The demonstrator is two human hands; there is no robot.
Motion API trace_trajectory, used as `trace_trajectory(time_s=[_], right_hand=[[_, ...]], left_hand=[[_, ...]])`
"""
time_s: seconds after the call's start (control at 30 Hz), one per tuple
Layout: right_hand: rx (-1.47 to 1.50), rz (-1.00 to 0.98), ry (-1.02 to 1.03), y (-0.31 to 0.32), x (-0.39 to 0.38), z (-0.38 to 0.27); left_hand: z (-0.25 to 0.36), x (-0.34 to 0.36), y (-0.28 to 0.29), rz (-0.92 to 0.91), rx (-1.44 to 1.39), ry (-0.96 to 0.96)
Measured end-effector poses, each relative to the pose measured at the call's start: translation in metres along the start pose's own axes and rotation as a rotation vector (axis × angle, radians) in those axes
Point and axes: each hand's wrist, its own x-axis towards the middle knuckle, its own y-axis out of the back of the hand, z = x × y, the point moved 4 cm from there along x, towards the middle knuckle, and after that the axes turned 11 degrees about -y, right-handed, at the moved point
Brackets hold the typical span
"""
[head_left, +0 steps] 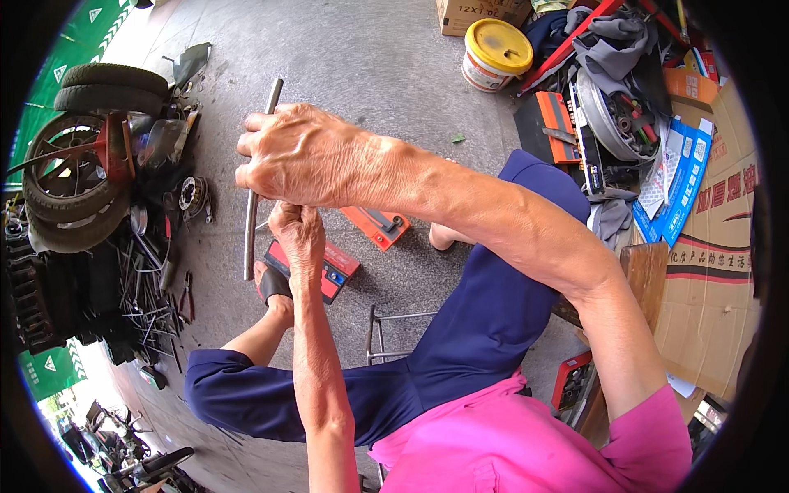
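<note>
Gripping rod, right hand on, left hand just below

Right hand (292, 156) closed round the grey rod (251, 234), fingers wrapped at its upper middle, back of hand up. Rod sticks out past the grip at both ends, runs lengthwise away from the body, far end leaning slightly right. Left hand (297, 230) curled tight just right of the rod, below the right hand; a thin bright sliver shows between it and the rod. Can't tell what the left fingers hold, or if they touch the rod.

Step in hand, as judged: two-handed handling of the rod; exact action hidden by the fingers. Next move seems to call for a firm right grip, rod steady, and left fingers clear of its near end.

Outward from rod: red battery (341, 269) on the floor just right of the near end, orange battery (380, 234) further right. Pliers (187, 300) left of the near end, among loose tools (152, 316). Hub (194, 195) left of rod, near; tyres (113, 89) further left. Bucket (497, 49), yellow lid, well right of the far end. Cardboard (715, 308) far right of rod.
</note>
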Motion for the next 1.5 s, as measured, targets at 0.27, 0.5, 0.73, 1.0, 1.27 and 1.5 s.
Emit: trace_trajectory(time_s=[0.27,0.5,0.73,1.0,1.27,1.5], right_hand=[[-0.003,0.022,0.011,-0.001,0.000,-0.001],[-0.003,0.023,0.000,-0.003,0.001,0.000],[0.002,0.035,0.008,0.003,-0.003,0.001],[0.007,-0.122,-0.002,0.000,-0.001,0.003],[0.105,-0.076,-0.058,0.029,-0.003,-0.001],[0.045,-0.013,-0.055,0.011,0.010,-0.015]], left_hand=[[0.000,-0.001,-0.002,-0.003,-0.054,0.040],[-0.003,-0.001,-0.002,0.003,-0.023,0.027],[0.003,0.000,-0.003,-0.020,-0.006,-0.025],[-0.001,-0.008,-0.008,0.020,-0.023,0.112],[0.028,0.005,-0.004,0.042,0.082,0.061],[0.012,-0.004,0.007,0.180,0.069,0.030]])
